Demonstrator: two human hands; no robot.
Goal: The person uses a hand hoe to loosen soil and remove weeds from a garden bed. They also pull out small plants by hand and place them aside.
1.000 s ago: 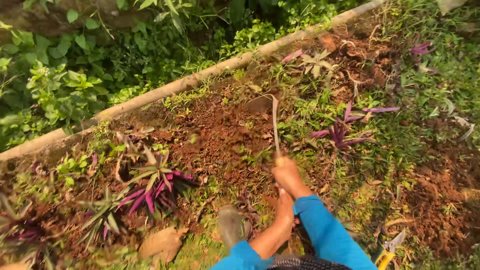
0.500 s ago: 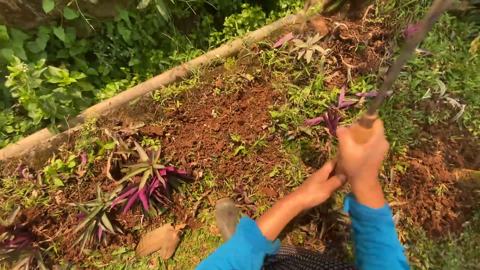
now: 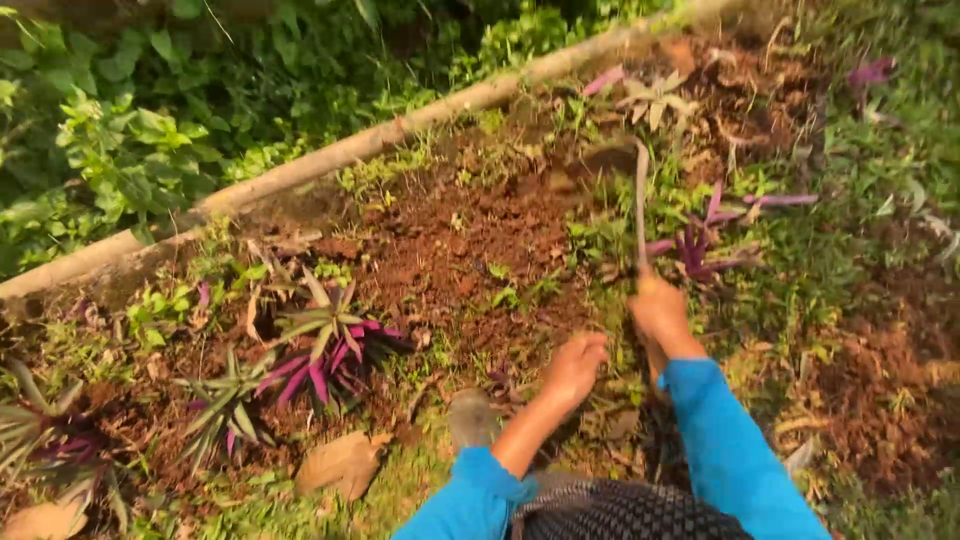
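Open bare soil (image 3: 450,240) ahead, hemmed by purple plants (image 3: 320,350) left, purple plant (image 3: 700,245) right, kerb (image 3: 330,160) beyond.

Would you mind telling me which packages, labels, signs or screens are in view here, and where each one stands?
None in view: only a garden bed of reddish soil, purple-and-green plants, a pale border log, and the right hand gripping a long tool handle, with the left hand beside it.

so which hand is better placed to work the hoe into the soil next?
Right. The right hand already grips the hoe handle, its blade down in the red soil. The left hand hangs empty, off the handle.
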